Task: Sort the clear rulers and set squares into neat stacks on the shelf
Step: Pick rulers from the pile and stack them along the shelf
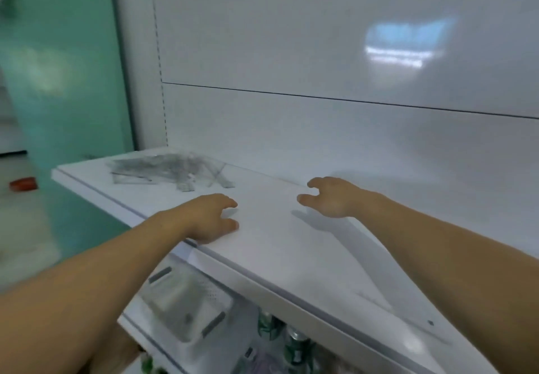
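Head view over a white shelf (277, 257). Shows the clear rulers and set squares (172, 168) heaped in a loose, overlapping jumble at the shelf's far left end, close to the back panel (320, 53); see-through, faintly grey with printed scales, edges pointing every way, too blurred to count. Finds a lone clear set square (414, 318) lying flat far to the right near the front edge, just beside the right forearm (437, 257), well apart from the heap. Puts the left hand (208, 217) at the front edge, heel on the shelf, grip apart and empty, fingers loosely curved, near the heap but not touching. Sets the right hand (332, 197) further in at mid-shelf, grip likewise apart, fingers relaxed, holding nothing; cannot tell whether touching the shelf. Catches on the lower shelf (145, 337) a clear plastic pack (186, 300) and green cans (294, 344), partly hidden by the upper shelf and the left forearm (102, 271). Leaves a teal wall (58, 67) and a small red object (23, 184) at far left, blurred.
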{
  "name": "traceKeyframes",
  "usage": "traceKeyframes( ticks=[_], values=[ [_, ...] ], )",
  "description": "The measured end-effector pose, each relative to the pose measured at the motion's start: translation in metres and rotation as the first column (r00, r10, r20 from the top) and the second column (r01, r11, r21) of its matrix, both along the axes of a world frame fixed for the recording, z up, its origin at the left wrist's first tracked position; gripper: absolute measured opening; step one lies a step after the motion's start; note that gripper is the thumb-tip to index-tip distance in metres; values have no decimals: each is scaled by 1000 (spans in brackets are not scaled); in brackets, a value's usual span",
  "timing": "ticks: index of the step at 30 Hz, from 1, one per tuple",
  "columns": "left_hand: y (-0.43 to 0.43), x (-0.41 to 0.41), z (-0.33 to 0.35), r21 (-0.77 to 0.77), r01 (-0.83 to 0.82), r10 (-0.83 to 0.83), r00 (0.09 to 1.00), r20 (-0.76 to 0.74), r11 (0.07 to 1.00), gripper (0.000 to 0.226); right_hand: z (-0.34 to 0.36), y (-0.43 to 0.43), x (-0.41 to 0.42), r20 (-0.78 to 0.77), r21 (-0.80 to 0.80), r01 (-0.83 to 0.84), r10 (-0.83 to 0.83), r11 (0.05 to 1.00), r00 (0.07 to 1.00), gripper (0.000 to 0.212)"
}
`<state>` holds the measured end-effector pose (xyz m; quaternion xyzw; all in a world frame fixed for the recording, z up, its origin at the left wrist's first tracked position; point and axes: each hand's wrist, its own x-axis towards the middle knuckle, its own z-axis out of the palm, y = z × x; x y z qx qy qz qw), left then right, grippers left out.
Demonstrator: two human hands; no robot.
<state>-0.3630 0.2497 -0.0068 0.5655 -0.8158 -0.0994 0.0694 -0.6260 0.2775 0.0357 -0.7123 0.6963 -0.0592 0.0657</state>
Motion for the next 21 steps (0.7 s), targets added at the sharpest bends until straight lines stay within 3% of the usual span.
traceKeyframes(
  ticks=[10, 21],
  values=[
    [-70, 208, 3, -20, -177, 175, 982, -72, 984, 60, -21, -113, 213, 44, 22, -162, 161, 986, 986, 72],
    [-191, 253, -1, -135, -136, 125, 988, -87, 981, 58, -25, -236, 287, 7, 27, -126, 126, 992, 992, 74]
  ],
)
